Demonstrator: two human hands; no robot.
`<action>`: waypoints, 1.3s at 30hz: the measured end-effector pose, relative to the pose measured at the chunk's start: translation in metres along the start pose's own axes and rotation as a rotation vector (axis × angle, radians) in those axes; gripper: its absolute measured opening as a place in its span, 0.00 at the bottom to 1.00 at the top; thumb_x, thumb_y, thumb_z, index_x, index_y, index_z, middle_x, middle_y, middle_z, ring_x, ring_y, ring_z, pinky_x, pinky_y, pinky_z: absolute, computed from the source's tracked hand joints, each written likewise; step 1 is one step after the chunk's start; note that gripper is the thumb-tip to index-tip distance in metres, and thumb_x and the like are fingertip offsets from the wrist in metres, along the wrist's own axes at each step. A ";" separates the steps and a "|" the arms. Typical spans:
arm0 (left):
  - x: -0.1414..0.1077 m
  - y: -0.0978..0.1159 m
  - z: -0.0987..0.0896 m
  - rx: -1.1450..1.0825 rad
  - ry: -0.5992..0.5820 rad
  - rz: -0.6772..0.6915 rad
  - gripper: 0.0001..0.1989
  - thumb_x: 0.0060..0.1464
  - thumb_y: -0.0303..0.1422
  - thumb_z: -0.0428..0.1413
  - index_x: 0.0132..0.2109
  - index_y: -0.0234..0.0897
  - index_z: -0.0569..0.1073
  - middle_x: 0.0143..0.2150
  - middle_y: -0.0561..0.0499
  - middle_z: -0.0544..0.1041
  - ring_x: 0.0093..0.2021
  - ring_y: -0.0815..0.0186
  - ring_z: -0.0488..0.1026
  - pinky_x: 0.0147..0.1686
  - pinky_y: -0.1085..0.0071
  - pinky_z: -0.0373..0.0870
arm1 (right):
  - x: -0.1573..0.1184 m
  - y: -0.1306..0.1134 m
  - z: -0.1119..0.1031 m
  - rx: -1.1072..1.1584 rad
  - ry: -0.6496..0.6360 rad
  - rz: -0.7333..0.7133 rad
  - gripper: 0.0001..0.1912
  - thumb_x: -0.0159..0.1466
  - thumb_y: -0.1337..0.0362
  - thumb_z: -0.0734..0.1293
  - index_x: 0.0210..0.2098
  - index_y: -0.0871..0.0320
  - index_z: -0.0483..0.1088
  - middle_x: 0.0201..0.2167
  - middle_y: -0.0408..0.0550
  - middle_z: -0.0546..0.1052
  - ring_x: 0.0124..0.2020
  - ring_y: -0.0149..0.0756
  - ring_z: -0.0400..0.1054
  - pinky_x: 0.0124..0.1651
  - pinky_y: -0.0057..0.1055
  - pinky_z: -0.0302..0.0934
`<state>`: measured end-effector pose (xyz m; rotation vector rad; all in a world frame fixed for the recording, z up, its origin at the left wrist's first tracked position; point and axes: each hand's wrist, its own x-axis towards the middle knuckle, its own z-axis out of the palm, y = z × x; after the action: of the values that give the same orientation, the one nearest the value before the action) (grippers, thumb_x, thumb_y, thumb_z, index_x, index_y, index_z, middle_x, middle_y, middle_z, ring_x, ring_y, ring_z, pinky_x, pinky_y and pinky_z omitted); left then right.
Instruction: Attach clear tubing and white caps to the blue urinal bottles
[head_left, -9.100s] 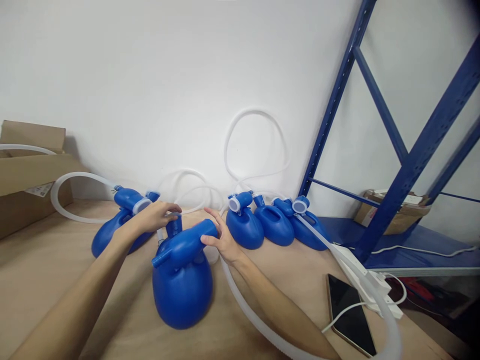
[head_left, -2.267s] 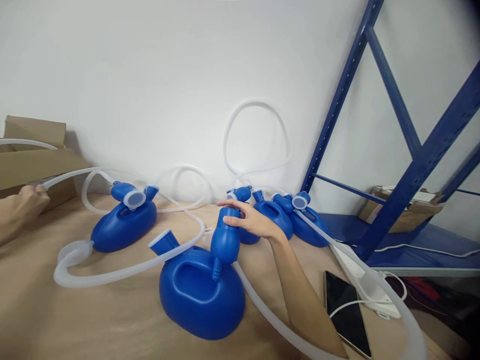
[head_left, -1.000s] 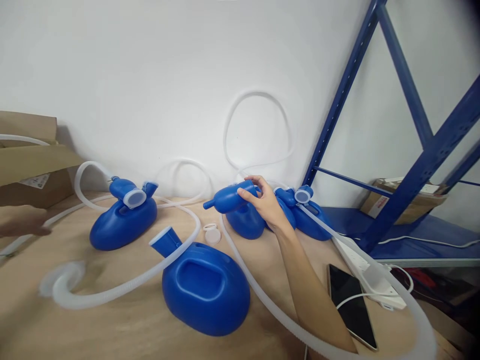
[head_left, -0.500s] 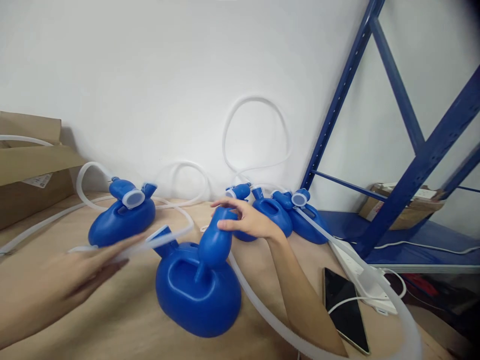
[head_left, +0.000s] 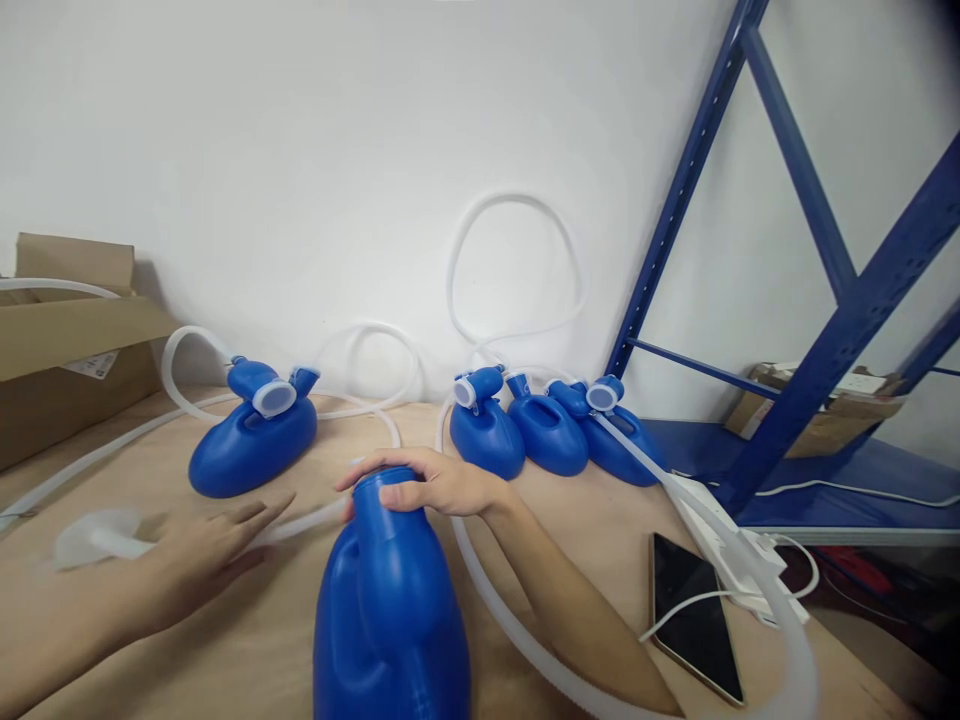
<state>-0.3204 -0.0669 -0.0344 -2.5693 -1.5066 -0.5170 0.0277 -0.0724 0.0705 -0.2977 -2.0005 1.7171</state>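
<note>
My right hand [head_left: 427,485] is wrapped round the neck of a blue plastic bottle [head_left: 394,610] at the bottom centre; its lower end runs out of view. To the left, my left hand [head_left: 210,550] has its fingers spread over the table beside a translucent white tube [head_left: 304,522]. Whether its palm touches the tube cannot be made out. A blurred clear fitting [head_left: 97,538] shows by the left wrist. Another blue bottle [head_left: 251,440] with a capped spout lies behind the left hand.
Several blue bottles [head_left: 487,435] with tubes stand by the wall. On the right are a black phone [head_left: 697,615], a white power strip [head_left: 750,560] and a blue metal rack [head_left: 675,210]. A cardboard box [head_left: 82,400] sits at the left.
The held bottle has turned and come down nearer to me, with my right hand still round its neck. My left hand and the tube have moved slightly away from the bottle.
</note>
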 end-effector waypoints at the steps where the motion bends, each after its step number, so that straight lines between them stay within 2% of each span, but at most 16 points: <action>1: -0.002 0.002 0.005 -0.002 -0.006 0.081 0.31 0.64 0.49 0.56 0.70 0.49 0.69 0.60 0.46 0.81 0.54 0.49 0.81 0.48 0.64 0.80 | 0.001 0.000 0.002 -0.003 -0.037 0.005 0.31 0.62 0.42 0.74 0.55 0.57 0.75 0.44 0.49 0.81 0.49 0.40 0.76 0.54 0.36 0.68; 3: -0.004 0.016 0.010 -0.023 0.062 0.232 0.43 0.62 0.52 0.58 0.77 0.50 0.53 0.70 0.42 0.72 0.63 0.46 0.75 0.54 0.60 0.78 | 0.002 -0.003 0.005 -0.038 -0.114 0.020 0.30 0.64 0.41 0.72 0.55 0.56 0.76 0.42 0.49 0.81 0.49 0.40 0.77 0.54 0.35 0.68; 5: -0.007 0.038 0.008 -0.078 0.171 0.323 0.54 0.58 0.57 0.60 0.79 0.48 0.39 0.76 0.38 0.59 0.70 0.43 0.67 0.58 0.57 0.76 | 0.001 -0.007 0.004 -0.090 -0.140 0.042 0.29 0.65 0.40 0.70 0.53 0.56 0.77 0.41 0.48 0.82 0.51 0.41 0.77 0.56 0.35 0.68; 7: -0.010 0.062 0.003 -0.133 0.185 0.428 0.57 0.54 0.62 0.60 0.79 0.50 0.41 0.80 0.37 0.47 0.73 0.40 0.61 0.58 0.56 0.76 | -0.003 -0.010 0.000 -0.121 -0.072 0.044 0.30 0.63 0.39 0.71 0.52 0.55 0.78 0.43 0.48 0.81 0.52 0.41 0.76 0.57 0.34 0.67; 9: -0.013 0.080 -0.002 -0.153 0.172 0.532 0.52 0.52 0.61 0.63 0.77 0.59 0.50 0.81 0.43 0.40 0.74 0.38 0.58 0.60 0.53 0.75 | -0.007 -0.010 -0.008 -0.140 0.081 0.027 0.30 0.61 0.39 0.73 0.53 0.54 0.77 0.46 0.48 0.80 0.53 0.41 0.74 0.57 0.35 0.67; 11: -0.018 0.092 -0.002 -0.137 0.162 0.595 0.48 0.53 0.59 0.64 0.75 0.62 0.55 0.81 0.47 0.42 0.75 0.39 0.56 0.63 0.49 0.72 | -0.011 -0.010 -0.018 -0.171 0.287 -0.011 0.30 0.60 0.42 0.75 0.54 0.53 0.76 0.49 0.48 0.79 0.54 0.42 0.73 0.58 0.36 0.66; 14: -0.023 0.107 0.006 -0.090 0.156 0.613 0.47 0.55 0.59 0.62 0.76 0.56 0.57 0.80 0.45 0.50 0.75 0.42 0.58 0.64 0.50 0.71 | -0.016 -0.011 -0.033 -0.222 0.621 -0.081 0.29 0.58 0.48 0.77 0.54 0.52 0.74 0.48 0.47 0.78 0.55 0.42 0.71 0.59 0.36 0.64; 16: -0.024 0.120 0.014 -0.042 0.193 0.597 0.46 0.56 0.60 0.60 0.76 0.53 0.58 0.79 0.41 0.53 0.73 0.42 0.61 0.63 0.49 0.72 | -0.019 -0.014 -0.040 -0.243 0.790 -0.127 0.27 0.57 0.50 0.77 0.52 0.53 0.73 0.49 0.47 0.77 0.55 0.41 0.71 0.60 0.35 0.64; 18: -0.022 0.136 0.020 0.022 0.255 0.556 0.47 0.56 0.62 0.59 0.75 0.50 0.59 0.78 0.38 0.54 0.71 0.40 0.63 0.62 0.45 0.72 | -0.023 -0.018 -0.044 -0.269 0.895 -0.167 0.25 0.57 0.50 0.76 0.50 0.53 0.74 0.50 0.47 0.76 0.54 0.41 0.70 0.58 0.35 0.65; 22: -0.011 0.161 0.028 0.097 0.376 0.432 0.44 0.57 0.62 0.58 0.73 0.45 0.65 0.76 0.36 0.59 0.67 0.39 0.67 0.60 0.45 0.70 | -0.030 -0.025 -0.047 -0.376 0.975 -0.182 0.27 0.57 0.49 0.76 0.53 0.52 0.73 0.53 0.48 0.75 0.50 0.40 0.71 0.52 0.34 0.67; 24: -0.007 0.165 0.028 0.106 0.392 0.411 0.42 0.56 0.63 0.58 0.69 0.45 0.70 0.74 0.36 0.63 0.64 0.40 0.69 0.59 0.46 0.69 | -0.031 -0.023 -0.048 -0.440 0.996 -0.190 0.29 0.57 0.49 0.77 0.54 0.52 0.72 0.54 0.49 0.74 0.50 0.40 0.71 0.52 0.35 0.68; 26: -0.005 0.164 0.024 0.143 0.389 0.439 0.41 0.56 0.64 0.57 0.68 0.45 0.72 0.72 0.36 0.66 0.62 0.41 0.70 0.58 0.48 0.69 | -0.030 -0.015 -0.052 -0.569 1.024 -0.208 0.29 0.56 0.50 0.78 0.53 0.52 0.71 0.54 0.50 0.73 0.53 0.42 0.70 0.57 0.38 0.66; 28: -0.007 0.159 0.019 0.185 0.391 0.470 0.39 0.57 0.63 0.56 0.67 0.45 0.72 0.72 0.36 0.66 0.62 0.43 0.71 0.58 0.50 0.68 | -0.028 -0.002 -0.058 -0.751 1.045 -0.209 0.30 0.54 0.52 0.80 0.51 0.53 0.70 0.53 0.50 0.72 0.56 0.44 0.68 0.63 0.41 0.63; 31: -0.014 0.149 0.010 0.199 0.398 0.456 0.38 0.58 0.61 0.58 0.67 0.46 0.72 0.72 0.38 0.66 0.61 0.44 0.72 0.58 0.52 0.68 | -0.021 0.026 -0.068 -0.932 1.006 -0.147 0.28 0.56 0.55 0.80 0.51 0.53 0.69 0.52 0.51 0.72 0.56 0.46 0.68 0.63 0.44 0.62; 35: -0.022 0.139 0.002 0.216 0.416 0.427 0.37 0.57 0.61 0.59 0.64 0.43 0.74 0.72 0.38 0.67 0.61 0.44 0.73 0.57 0.54 0.68 | -0.009 0.069 -0.074 -1.024 0.991 -0.033 0.22 0.60 0.59 0.77 0.50 0.55 0.68 0.52 0.53 0.75 0.58 0.51 0.68 0.62 0.47 0.61; 39: -0.024 0.136 0.000 0.213 0.457 0.408 0.36 0.56 0.61 0.58 0.62 0.42 0.76 0.71 0.38 0.68 0.59 0.45 0.74 0.54 0.56 0.71 | -0.001 0.100 -0.068 -1.023 0.981 -0.015 0.18 0.63 0.61 0.75 0.49 0.53 0.67 0.52 0.53 0.76 0.57 0.50 0.69 0.59 0.45 0.63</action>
<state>-0.2139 -0.1546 -0.0335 -2.2918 -0.8162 -0.7687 0.0475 0.0046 -0.0200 -1.1639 -1.8222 0.2028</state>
